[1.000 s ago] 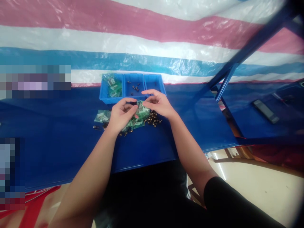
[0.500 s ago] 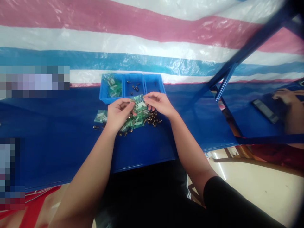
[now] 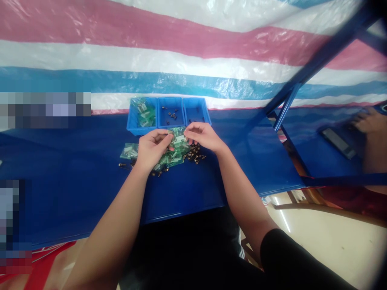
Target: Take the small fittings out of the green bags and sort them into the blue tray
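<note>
Between my two hands is a small clear-green plastic bag [image 3: 178, 135] with white and metal pieces inside. My left hand [image 3: 153, 148] pinches its left edge between thumb and fingers. At its right edge, my right hand [image 3: 203, 136] grips the plastic with thumb and forefinger. Beneath them lies a pile of similar bags [image 3: 173, 158], partly hidden by the hands. Dark and brassy screws [image 3: 194, 153] lie heaped to the right of the pile, with a few more in front of it. Another bag [image 3: 129, 150] lies left of my left wrist.
Three joined blue bins stand behind my hands: the left bin [image 3: 129, 121] holds similar bags, the middle bin [image 3: 163, 118] several screws, the right bin [image 3: 193, 108] a few small pieces. A blue metal frame [image 3: 290, 100] rises at right, with another person's hand [image 3: 370, 121] and a phone-like object [image 3: 338, 142] beyond.
My view has tilted up slightly, so everything sits a little lower. Both hands keep hold of the bag in nearly the same place. The other person's hand at right has shifted.
</note>
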Available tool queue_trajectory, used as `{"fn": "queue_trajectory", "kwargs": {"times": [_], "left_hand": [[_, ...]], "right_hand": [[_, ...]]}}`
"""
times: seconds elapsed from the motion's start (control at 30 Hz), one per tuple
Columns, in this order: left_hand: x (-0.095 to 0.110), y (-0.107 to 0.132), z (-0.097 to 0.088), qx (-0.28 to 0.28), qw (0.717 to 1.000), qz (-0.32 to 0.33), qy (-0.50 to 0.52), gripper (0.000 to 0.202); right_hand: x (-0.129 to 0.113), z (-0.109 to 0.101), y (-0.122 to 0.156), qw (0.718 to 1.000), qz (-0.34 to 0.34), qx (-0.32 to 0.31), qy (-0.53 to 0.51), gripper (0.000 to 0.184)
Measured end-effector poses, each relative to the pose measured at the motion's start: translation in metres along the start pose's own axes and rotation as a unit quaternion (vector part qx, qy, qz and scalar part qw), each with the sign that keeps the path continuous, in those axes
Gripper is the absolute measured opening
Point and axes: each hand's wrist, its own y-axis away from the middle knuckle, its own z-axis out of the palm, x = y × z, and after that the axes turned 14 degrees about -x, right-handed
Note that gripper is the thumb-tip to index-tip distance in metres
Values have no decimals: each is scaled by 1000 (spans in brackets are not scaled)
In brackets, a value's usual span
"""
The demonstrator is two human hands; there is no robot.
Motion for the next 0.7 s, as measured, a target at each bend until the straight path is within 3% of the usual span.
{"fn": "queue_trajectory", "kwargs": {"times": [0.7], "left_hand": [[3, 2, -2, -27, 999, 17, -41, 26]], "right_hand": [[-2, 5, -3, 998, -1, 55, -34, 43]]}}
